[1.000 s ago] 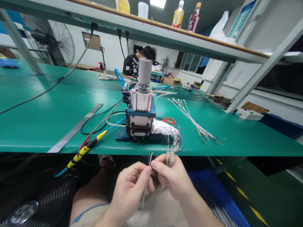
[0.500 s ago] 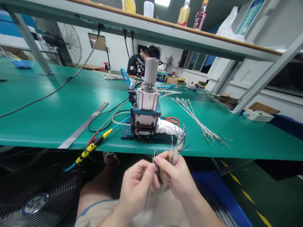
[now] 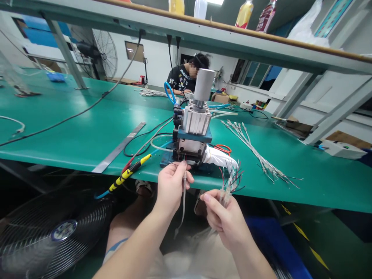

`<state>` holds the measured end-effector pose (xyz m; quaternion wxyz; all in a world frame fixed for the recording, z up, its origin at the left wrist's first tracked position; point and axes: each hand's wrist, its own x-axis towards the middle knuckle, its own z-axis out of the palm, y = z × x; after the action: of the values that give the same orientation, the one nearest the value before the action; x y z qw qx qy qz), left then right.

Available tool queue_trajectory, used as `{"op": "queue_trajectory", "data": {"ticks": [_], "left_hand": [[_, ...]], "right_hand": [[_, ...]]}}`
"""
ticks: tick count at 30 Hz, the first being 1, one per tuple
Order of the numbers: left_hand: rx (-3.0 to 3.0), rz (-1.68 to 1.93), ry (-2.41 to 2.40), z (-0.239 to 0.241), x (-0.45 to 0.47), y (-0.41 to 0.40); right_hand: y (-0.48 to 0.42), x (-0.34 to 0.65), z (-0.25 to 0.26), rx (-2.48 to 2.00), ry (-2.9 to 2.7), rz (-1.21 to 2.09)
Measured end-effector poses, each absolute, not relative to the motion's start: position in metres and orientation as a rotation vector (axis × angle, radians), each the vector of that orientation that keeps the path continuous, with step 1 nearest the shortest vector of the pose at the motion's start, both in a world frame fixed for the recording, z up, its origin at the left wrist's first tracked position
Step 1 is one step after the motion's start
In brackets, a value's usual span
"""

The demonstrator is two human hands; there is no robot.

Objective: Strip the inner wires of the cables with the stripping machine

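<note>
A floor fan stands at lower left beneath the green tabletop. A metal ruler lies flat on it, beside the hoses leading to the small press. The left hand is closed in a pinch on one cable, raising its coloured wire ends to the front opening of the press. The right hand grips a bundle of cables upright, below the tabletop edge, keeping spares within reach. Loose cables lie fanned out at right.
</note>
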<state>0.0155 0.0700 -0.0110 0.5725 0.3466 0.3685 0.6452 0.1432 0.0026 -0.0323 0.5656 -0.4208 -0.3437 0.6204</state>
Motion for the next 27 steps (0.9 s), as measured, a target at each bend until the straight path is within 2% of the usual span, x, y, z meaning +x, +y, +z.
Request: {"op": "queue_trajectory", "data": {"ticks": [8, 27], "left_hand": [[0.775, 1.473, 0.868, -0.009, 0.013, 0.076], [0.753, 1.442, 0.855, -0.011, 0.01, 0.076]], "right_hand": [[0.002, 0.143, -0.045, -1.002, -0.833, 1.467], [-0.004, 0.141, -0.041, -0.995, -0.821, 1.494]]}}
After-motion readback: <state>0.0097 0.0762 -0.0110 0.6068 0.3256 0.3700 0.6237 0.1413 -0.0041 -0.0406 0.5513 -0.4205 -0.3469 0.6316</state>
